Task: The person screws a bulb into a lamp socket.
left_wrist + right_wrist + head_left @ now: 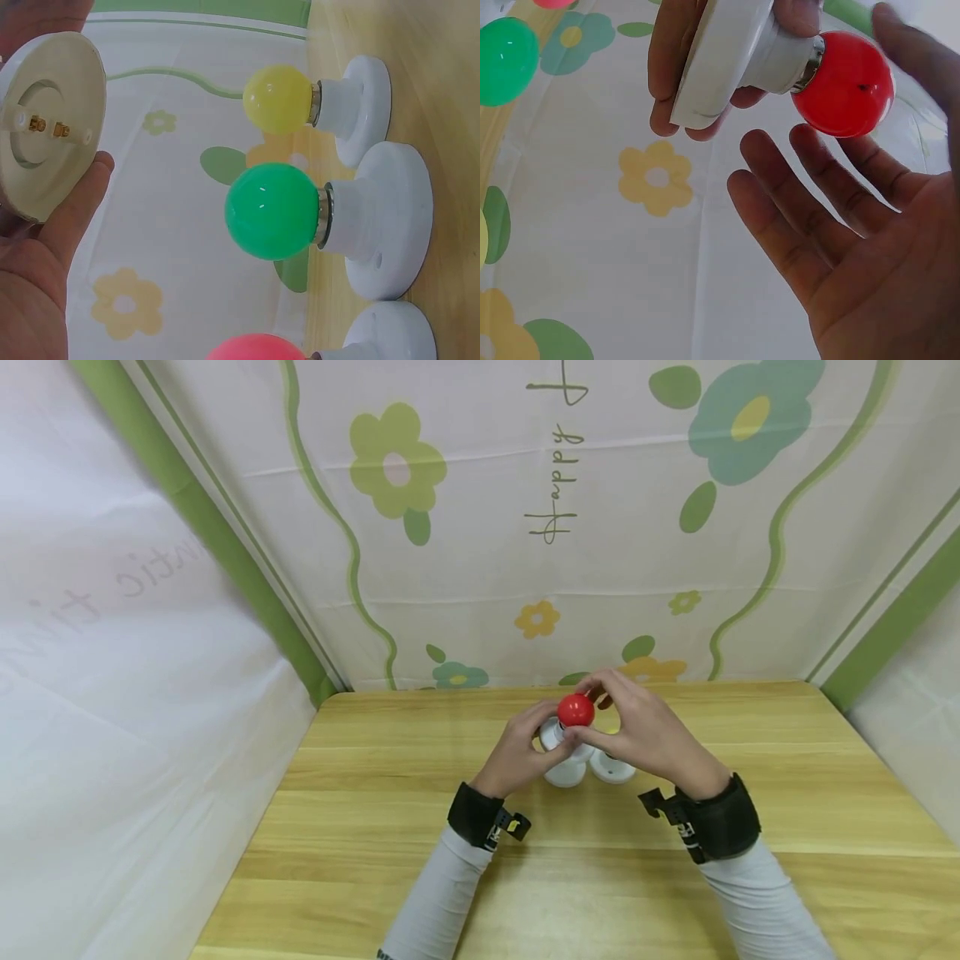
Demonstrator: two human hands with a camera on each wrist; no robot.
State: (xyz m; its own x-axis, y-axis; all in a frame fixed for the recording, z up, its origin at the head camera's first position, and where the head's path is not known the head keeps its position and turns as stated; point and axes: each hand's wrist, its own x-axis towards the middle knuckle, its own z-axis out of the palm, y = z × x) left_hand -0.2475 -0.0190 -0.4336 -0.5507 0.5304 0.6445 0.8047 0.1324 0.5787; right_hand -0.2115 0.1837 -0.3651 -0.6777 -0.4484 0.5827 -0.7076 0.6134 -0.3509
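Observation:
A red bulb (576,710) sits in a white lamp holder (724,64) held up above the table. My left hand (517,752) grips the holder by its round base, and two brass-coloured contacts show on its underside in the left wrist view. Around the red bulb is my right hand (648,731). Its fingers (780,180) are spread and loosely bent on one side of the bulb, the thumb on the other, with a gap between thumb and bulb in the right wrist view.
On the wooden table (360,827) stand a yellow bulb (277,100), a green bulb (271,211) and a pinkish-red bulb (259,349), each in a white holder, in a row below the hands. A flower-printed cloth (465,552) hangs behind the table's far edge.

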